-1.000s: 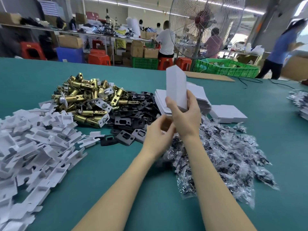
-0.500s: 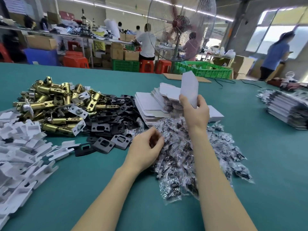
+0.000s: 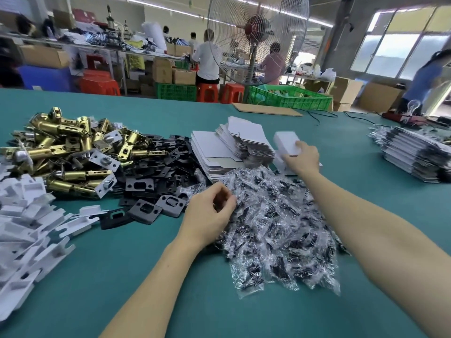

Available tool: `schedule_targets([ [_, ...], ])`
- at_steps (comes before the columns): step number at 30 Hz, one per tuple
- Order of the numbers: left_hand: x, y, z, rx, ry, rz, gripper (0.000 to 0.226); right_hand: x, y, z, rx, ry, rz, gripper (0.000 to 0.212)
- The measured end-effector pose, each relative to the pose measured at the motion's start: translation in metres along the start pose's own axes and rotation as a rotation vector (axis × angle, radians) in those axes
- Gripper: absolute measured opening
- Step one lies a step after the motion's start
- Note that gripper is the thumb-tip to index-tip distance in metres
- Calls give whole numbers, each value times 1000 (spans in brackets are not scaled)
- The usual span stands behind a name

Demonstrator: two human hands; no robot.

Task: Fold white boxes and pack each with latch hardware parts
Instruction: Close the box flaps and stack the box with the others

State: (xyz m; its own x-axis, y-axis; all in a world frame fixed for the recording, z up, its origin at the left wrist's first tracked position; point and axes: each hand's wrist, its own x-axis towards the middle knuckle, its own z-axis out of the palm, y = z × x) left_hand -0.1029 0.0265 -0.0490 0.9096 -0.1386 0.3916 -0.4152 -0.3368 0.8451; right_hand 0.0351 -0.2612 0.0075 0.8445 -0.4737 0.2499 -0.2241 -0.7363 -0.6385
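My right hand [image 3: 301, 158] reaches far over the table and grips a folded white box [image 3: 286, 142], held low above another white box lying beside the stack of flat white box blanks [image 3: 220, 152]. My left hand [image 3: 210, 212] hovers at the near left edge of the heap of clear bags of black screws [image 3: 275, 223], fingers loosely curled, nothing visibly held. Brass latch bolts [image 3: 70, 147] are piled at the left. Black strike plates [image 3: 156, 176] lie between them and the blanks. White plastic inserts [image 3: 26, 223] fill the near left.
A stack of papers and bagged parts [image 3: 415, 154] sits at the far right of the green table [image 3: 122, 276]. A flat cardboard sheet [image 3: 266, 109] and cables lie at the back edge. Beyond stand a big fan [image 3: 256, 37], green crates and several people.
My right hand carried the box from upright in front of me down and away to the right of the blank stack. My left hand let go of it and dropped to the bag heap.
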Motion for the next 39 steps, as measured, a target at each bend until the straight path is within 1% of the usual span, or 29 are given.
schedule_targets([
  [2,0,0,0,-5,-2,-4,19,1,9,6,-67,-38,-11,61],
  [4,0,0,-1,-6,-4,-9,19,1,13,10,-86,-17,-13,58],
  [14,1,1,0,-32,-6,-27,19,-1,19,12,-44,6,14,52],
  [23,1,1,0,-33,-11,-31,18,-5,12,8,-181,-57,36,61],
  [28,1,0,-1,-44,-12,-36,19,-4,3,-2,-215,-175,76,68],
  [30,1,0,-1,-42,-10,-35,19,-4,-12,-9,-206,-192,101,71],
  [33,1,1,-1,-42,-12,-46,18,-18,-46,-18,-67,-100,18,64],
  [36,0,3,-2,-45,-12,-62,17,-48,-89,-22,94,29,-162,52],
  [39,-1,6,-4,-122,1,-81,18,-90,-136,-21,335,151,-381,31],
])
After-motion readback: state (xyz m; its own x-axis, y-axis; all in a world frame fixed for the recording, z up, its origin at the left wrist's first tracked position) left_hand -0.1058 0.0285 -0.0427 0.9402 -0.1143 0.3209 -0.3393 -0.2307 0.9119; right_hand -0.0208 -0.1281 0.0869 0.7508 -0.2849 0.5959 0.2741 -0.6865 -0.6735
